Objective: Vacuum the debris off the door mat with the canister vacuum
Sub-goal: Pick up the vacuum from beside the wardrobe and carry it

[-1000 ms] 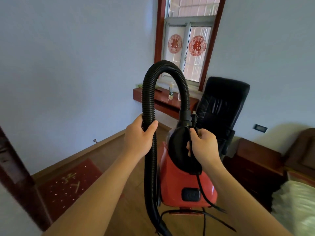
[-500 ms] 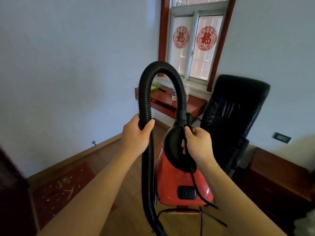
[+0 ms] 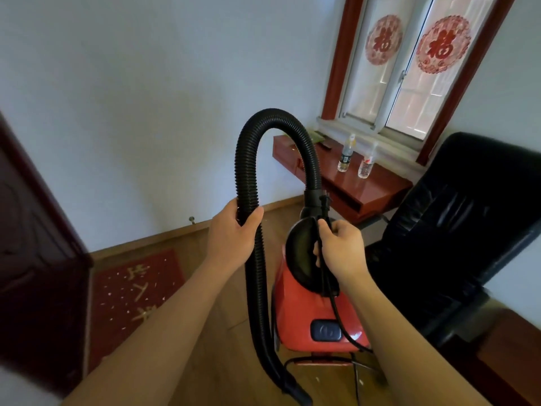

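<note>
Centre frame: light-looking red plastic canister vacuum (image 3: 310, 313) gripped at its black handle (image 3: 301, 256) by curled right hand (image 3: 344, 250); floppy black ribbed hose (image 3: 247, 159) clasped by left hand (image 3: 231, 237).

Home room: wood floor (image 3: 222, 332), door mat (image 3: 131, 291), desk (image 3: 351, 177) under window (image 3: 409, 63) (red paper-cuts).

Bare forearms (image 3: 164, 332), bare left hand (image 3: 231, 238), right hand (image 3: 344, 253)

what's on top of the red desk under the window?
One clear bottle and a second bottle stand on the desk, with a small dark item and something green behind. The hose crosses its far end; anything behind it is hidden.
</note>
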`<state>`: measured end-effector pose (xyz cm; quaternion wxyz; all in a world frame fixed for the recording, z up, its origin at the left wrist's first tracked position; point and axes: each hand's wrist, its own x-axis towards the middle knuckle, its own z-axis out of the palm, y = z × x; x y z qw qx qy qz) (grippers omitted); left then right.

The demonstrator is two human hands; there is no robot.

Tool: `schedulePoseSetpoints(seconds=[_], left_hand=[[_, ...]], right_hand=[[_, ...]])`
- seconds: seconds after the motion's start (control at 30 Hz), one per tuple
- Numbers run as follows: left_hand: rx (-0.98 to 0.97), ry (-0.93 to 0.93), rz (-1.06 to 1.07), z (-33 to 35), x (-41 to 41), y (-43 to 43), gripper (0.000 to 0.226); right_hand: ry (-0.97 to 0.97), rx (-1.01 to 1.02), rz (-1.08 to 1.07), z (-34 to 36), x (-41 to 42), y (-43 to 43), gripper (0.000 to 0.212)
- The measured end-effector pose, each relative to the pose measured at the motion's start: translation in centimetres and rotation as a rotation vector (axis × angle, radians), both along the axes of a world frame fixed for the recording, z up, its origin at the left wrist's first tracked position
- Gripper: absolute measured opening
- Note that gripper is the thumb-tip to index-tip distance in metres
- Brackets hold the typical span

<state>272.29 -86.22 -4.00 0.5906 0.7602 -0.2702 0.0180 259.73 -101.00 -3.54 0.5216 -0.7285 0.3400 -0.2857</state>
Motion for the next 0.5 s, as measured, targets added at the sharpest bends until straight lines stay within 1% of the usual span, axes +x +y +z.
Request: schedulePoseSetpoints(seconds=[0.23, 0.4, 0.5], left_hand=[[0.015, 0.064, 0.054, -3.8, 5.2, -3.2, 0.021], [0.036, 0.118, 0.081, -8.1, 10.2, -5.6, 0.011], [0.066, 0.17, 0.086, -10.3, 13.2, -6.7, 0.009]], right_hand=[[0.074, 0.012, 0.071, -3.1, 5.6, -4.2, 0.032], [0.131, 0.064, 0.106, -6.9, 11.1, -6.8, 0.031], [0.169, 0.106, 0.117, -9.1, 14.6, -8.0, 0.03]])
